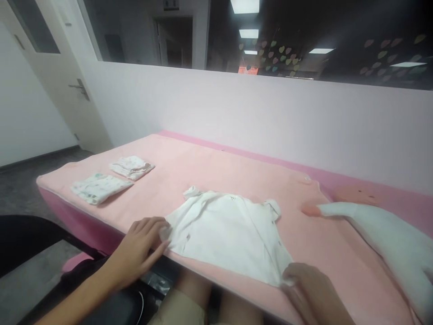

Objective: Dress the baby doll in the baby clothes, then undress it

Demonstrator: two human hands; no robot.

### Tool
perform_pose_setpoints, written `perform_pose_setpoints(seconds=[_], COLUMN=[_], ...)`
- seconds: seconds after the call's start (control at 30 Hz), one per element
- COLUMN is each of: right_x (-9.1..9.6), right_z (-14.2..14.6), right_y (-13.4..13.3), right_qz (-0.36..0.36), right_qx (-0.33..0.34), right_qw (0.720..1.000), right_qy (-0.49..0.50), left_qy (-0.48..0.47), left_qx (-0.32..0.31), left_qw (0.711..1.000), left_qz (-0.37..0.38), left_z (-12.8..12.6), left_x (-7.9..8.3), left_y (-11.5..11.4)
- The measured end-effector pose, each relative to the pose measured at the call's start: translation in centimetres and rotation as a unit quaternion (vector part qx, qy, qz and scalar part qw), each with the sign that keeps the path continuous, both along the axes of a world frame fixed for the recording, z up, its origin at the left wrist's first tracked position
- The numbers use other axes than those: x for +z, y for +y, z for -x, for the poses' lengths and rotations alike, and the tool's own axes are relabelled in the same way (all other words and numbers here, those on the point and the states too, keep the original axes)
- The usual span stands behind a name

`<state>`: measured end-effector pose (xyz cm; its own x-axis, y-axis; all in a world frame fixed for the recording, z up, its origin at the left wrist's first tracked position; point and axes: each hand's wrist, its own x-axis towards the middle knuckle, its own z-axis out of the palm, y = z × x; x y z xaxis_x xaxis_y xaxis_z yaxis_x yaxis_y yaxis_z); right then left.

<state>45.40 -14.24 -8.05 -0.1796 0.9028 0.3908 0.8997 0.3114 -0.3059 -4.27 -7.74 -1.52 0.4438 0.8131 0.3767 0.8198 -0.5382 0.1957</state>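
Note:
A small white baby shirt (pixel 223 230) lies spread out on the pink mat at the near edge, a few creases running across it. My left hand (pixel 144 243) is at its left corner, with the thumb and fingers closed around the end of the cloth. At the lower right corner, my right hand (pixel 309 289) pinches the fabric; its fingers are partly blurred. Both upper corners of the shirt are slightly bunched.
Two folded printed cloths, a nearer one (pixel 99 187) and a farther one (pixel 131 167), lie at the left on the pink mat (pixel 209 167). A white plush toy (pixel 382 234) with orange parts rests at the right. Behind runs a white wall (pixel 257 122) with a window above.

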Motion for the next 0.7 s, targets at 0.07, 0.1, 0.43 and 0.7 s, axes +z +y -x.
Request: perform_pose_setpoints(seconds=[0.07,0.1,0.43,0.7], right_x=[0.3,0.5,3.1,6.3], right_z=[-0.4,-0.6,0.4,11.1], right_y=[-0.2,-0.2,3.4,4.7], right_qz=[-0.008,-0.004,0.149,0.004], right_qx=[-0.066,-0.107,-0.127,0.079], right_qw=[0.998,0.994,0.978,0.98], right_qy=[0.013,0.025,0.064,0.181], left_qy=[-0.037,-0.046,-0.046,-0.062], left_qx=[0.088,0.122,0.158,-0.05], left_qw=[0.995,0.991,0.973,0.987], left_qz=[0.021,0.035,0.16,0.139], left_z=[-0.2,-0.4,-3.0,-14.0], left_x=[-0.5,-0.7,0.9,2.1], left_y=[0.8,1.4,6.9,2.0])
